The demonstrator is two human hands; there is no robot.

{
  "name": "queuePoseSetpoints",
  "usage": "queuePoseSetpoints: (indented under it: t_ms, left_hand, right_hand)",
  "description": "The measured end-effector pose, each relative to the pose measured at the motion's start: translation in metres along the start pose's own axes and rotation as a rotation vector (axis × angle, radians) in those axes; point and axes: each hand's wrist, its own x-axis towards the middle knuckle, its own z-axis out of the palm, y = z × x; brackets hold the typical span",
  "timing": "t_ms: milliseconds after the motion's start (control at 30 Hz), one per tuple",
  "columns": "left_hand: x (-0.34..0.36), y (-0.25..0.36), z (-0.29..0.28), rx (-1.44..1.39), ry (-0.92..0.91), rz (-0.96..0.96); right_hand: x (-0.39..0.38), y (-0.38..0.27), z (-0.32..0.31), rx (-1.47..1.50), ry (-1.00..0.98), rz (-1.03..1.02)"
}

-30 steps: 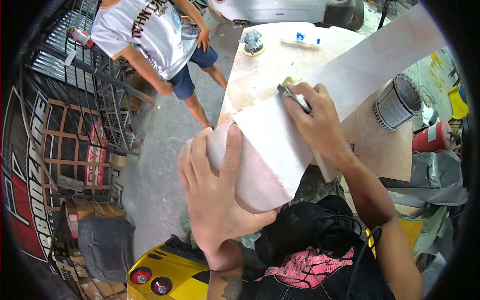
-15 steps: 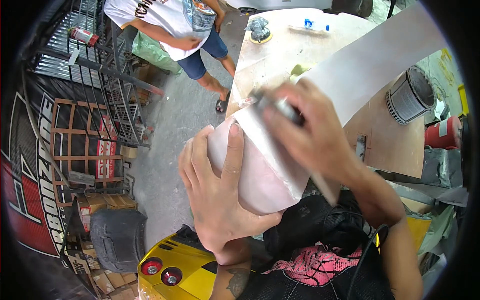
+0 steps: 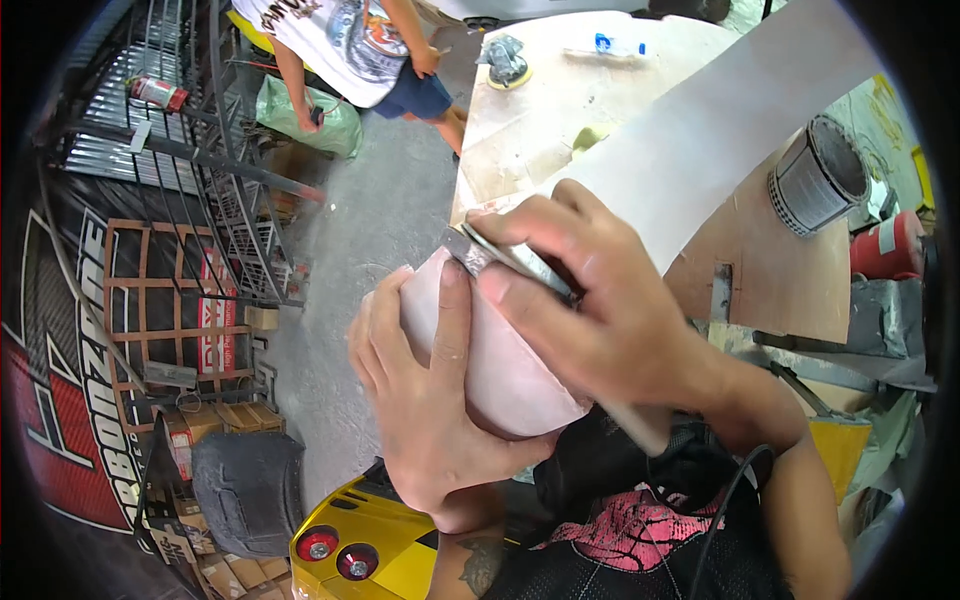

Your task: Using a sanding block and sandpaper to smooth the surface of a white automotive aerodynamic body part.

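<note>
My left hand grips a pale pink, angular piece along its left side, thumb low, fingers spread over it. My right hand is closed on a long, flat tool, grey at the upper end and beige at the lower; whether this is one piece is partly hidden. The tool lies diagonally on the piece's upper edge, its tip beside my left index finger. Beyond my hands, a long pale sheet lies across the wooden tabletop. A small yellowish item is by the sheet's edge.
A sander, clear bottle, metal can and red container stand right and beyond. A person stands beyond the table's left side, holding something small and dark. Left are metal racks; below, a yellow car body.
My right hand and its tool have moved left and down along the piece, toward my left fingers. The other person has shifted upward in view, one arm now hanging down.
</note>
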Motion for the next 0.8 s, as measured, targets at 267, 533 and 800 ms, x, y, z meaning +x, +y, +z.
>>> queuePoseSetpoints:
  t_ms: [267, 533, 800]
  left_hand:
    - [0.001, -0.003, -0.007, 0.047, -0.023, 0.029]
    - [-0.004, -0.001, -0.004, 0.065, -0.018, 0.033]
    - [-0.004, -0.004, -0.003, 0.06, -0.004, 0.037]
  right_hand:
    - [-0.008, 0.032, -0.028, -0.33, 0.166, 0.292]
    - [-0.014, 0.069, -0.046, -0.495, 0.295, 0.28]
    - [-0.019, 0.063, -0.043, -0.46, 0.229, 0.227]
